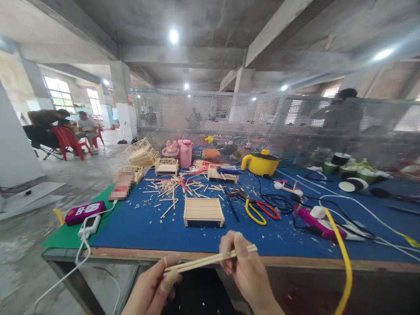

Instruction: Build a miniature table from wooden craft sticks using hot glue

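Observation:
Two thin wooden sticks (203, 261) lie side by side between my hands, in front of the table's near edge. My left hand (154, 285) pinches their left ends. Near their right ends, my right hand (243, 267) grips them between thumb and fingers, with the tips poking out beyond. The fingertips look wrapped in pale tape or covers. Just beyond, a small slatted wooden model like a bed (203, 209) stands on the blue mat (131, 232). Loose cut sticks (170, 189) are scattered behind it.
Pliers with yellow and red handles (256, 212) lie right of the model. A glue gun (228, 171) rests on another model. Farther off are a yellow electric pot (262, 162) and a pink bottle (186, 154). Cables and a purple power strip (316, 223) occupy the right side.

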`<state>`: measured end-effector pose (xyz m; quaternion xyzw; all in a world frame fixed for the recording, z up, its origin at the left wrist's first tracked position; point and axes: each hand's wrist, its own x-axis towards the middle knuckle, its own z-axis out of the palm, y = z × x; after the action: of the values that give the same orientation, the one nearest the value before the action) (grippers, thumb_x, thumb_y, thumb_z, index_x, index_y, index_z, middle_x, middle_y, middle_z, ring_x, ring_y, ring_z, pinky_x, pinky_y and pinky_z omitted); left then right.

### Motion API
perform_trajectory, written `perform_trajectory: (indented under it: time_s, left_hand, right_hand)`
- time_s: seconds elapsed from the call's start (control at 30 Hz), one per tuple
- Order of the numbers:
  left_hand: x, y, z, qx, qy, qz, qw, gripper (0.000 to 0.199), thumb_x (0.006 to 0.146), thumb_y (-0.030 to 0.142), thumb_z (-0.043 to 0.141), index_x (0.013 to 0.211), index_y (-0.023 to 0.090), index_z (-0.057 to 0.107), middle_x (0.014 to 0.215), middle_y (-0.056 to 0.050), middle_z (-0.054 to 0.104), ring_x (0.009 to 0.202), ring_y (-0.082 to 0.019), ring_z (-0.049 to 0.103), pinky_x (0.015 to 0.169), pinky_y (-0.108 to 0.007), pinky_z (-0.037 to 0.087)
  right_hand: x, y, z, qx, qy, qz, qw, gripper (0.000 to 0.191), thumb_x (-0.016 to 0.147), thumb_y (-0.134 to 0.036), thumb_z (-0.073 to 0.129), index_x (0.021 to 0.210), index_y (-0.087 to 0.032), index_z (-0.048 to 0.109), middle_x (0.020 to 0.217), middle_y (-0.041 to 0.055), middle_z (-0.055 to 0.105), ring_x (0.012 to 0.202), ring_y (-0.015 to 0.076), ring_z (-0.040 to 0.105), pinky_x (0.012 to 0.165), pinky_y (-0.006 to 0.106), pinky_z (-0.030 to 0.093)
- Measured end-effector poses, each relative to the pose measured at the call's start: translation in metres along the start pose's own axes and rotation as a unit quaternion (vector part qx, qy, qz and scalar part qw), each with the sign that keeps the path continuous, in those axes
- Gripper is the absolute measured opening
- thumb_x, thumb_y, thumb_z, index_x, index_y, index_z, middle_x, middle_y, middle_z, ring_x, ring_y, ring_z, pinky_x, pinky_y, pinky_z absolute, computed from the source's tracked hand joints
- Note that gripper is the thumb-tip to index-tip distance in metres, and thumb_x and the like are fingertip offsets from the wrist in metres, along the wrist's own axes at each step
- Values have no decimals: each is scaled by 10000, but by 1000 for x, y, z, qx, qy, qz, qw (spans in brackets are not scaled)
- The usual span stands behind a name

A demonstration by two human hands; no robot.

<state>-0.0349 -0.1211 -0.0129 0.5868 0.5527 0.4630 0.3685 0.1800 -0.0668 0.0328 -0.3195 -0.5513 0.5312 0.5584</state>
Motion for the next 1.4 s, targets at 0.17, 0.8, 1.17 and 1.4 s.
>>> perform_trajectory:
  time_s: [0.17,0.8,1.17,1.4]
  left_hand:
    - [66,40,-20,99,-3,114,989,357,860,474,476,650,205,579,590,14,527,582,-133,461,544,-211,379]
    - [218,25,-37,211,184,270,921,500,811,360,590,1273,175,550,1282,-143,552,1212,-289,478,1012,-447,388]
    - [101,-6,9,44,144,103,983,395,764,374,656,1116,196,652,911,-46,660,815,-181,632,780,-319,510]
    - [114,-7,14,17,85,66,994,484,696,296,717,1161,186,639,975,-72,706,887,-220,658,864,-375,501]
  right_hand:
    - [54,-14,-24,-54,-33,10,998,387,761,-538,637,672,-178,525,490,-62,475,386,57,395,384,191,305]
    - [178,-12,-54,-547,-8,-209,811,211,904,-277,495,963,-209,686,986,60,689,958,198,613,870,306,436]
    - [60,24,-93,-466,21,-214,858,209,897,-272,480,948,-226,677,793,28,625,775,182,601,750,301,469]
    - [66,25,-91,-474,20,-226,851,194,883,-249,486,896,-225,678,815,33,640,799,192,607,750,312,469]
